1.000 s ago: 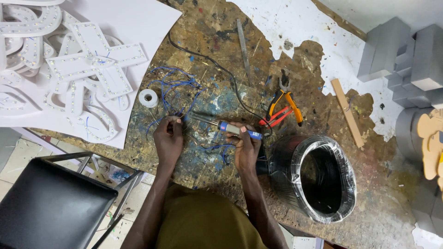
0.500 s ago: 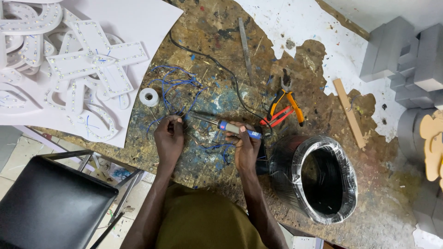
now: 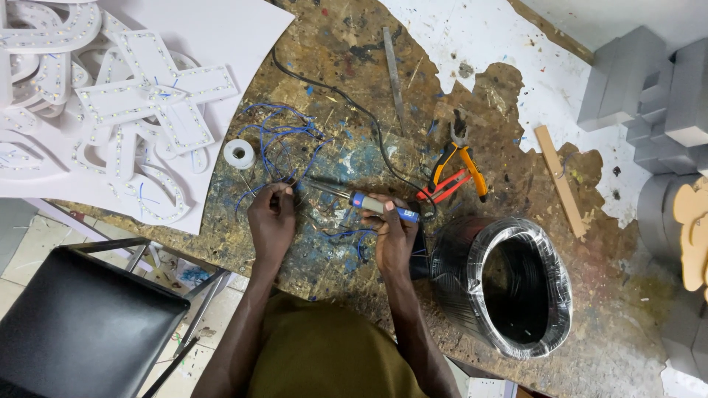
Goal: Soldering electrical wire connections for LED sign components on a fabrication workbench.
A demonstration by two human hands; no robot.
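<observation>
— Looking down at the workbench (image 3: pixel 346 51), what does the right hand (image 3: pixel 394 239) have?

— It is clamped around the blue handle of a soldering iron (image 3: pixel 372 206), fingers wrapped tight. The metal tip runs out toward ten o'clock from that hand and ends just beside the left hand (image 3: pixel 271 221).

— And the left hand?

— Its fingertips are pinched together on thin blue wires (image 3: pixel 284 136), at the near end of a loose tangle that spreads toward twelve o'clock from the hand. Whether the iron's tip actually touches the wire, I cannot tell; it is too small.

— What lies around them?

— A small roll of white tape (image 3: pixel 239 153) sits at eleven o'clock from the left hand, near the tangle. At two o'clock from the right hand lie orange-handled pliers (image 3: pixel 461 158), with red-handled cutters (image 3: pixel 442 186) just beside them. A black cable (image 3: pixel 346 103) snakes across the bench from twelve o'clock down toward the iron's handle.

— Anything bigger?

— A coil of black wire in clear wrap (image 3: pixel 505 287) stands at four o'clock, just beside the right hand. White letter shapes dotted with small lights (image 3: pixel 140 96) rest on a white sheet (image 3: pixel 221 33) at ten o'clock, well apart from the hands. A black chair (image 3: pixel 77 328) stands at eight o'clock, below the bench edge.
</observation>
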